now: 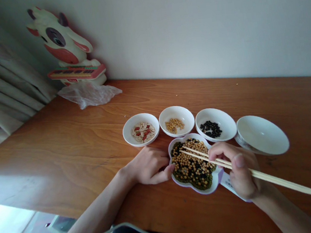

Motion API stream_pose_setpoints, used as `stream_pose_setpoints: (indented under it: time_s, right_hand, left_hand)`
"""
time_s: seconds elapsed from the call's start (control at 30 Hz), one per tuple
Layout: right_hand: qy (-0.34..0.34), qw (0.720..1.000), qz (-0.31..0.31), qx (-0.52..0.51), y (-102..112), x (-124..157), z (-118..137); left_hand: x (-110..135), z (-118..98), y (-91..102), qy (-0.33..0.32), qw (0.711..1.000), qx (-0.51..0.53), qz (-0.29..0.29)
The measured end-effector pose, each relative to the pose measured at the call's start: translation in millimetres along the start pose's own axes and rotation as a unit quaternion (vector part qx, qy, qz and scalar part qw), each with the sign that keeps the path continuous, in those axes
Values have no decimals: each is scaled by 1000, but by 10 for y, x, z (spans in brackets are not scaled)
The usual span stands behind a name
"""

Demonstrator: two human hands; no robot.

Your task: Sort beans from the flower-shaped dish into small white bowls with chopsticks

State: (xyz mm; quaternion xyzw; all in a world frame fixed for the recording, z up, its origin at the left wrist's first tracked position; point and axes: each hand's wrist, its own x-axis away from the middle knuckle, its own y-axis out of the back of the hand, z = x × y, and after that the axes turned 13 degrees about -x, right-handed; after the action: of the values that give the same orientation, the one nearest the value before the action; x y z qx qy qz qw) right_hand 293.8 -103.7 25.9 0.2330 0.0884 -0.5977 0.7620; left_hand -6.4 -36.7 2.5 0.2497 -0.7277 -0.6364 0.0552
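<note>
Head view: right hand point(238, 168) grip holds chopsticks point(275, 180), tips over flower dish point(215, 185); left hand point(150, 165) steadies rim.

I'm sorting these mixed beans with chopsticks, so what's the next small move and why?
Probably lower the chopsticks in the right hand and pinch one bean. Their tips hover over the flower-shaped dish of mixed beans holding nothing, while the left hand steadies its rim.

Wood under you, glazed white ware on top.
Your surface point(76, 140) shows grained, lightly glossy wood; the chopsticks point(263, 175) are pale matt wood; the small bowls point(261, 136) look smooth and glossy; the bag point(88, 94) is crinkled clear plastic.
</note>
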Motion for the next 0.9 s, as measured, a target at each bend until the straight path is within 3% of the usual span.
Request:
stream_pose_setpoints:
  time_s: [0.9]
  right_hand:
    - [-34, 999, -4, 11, 1, 1, -5]
  left_hand:
    - [-2, -4, 8, -3, 1000, 8, -4]
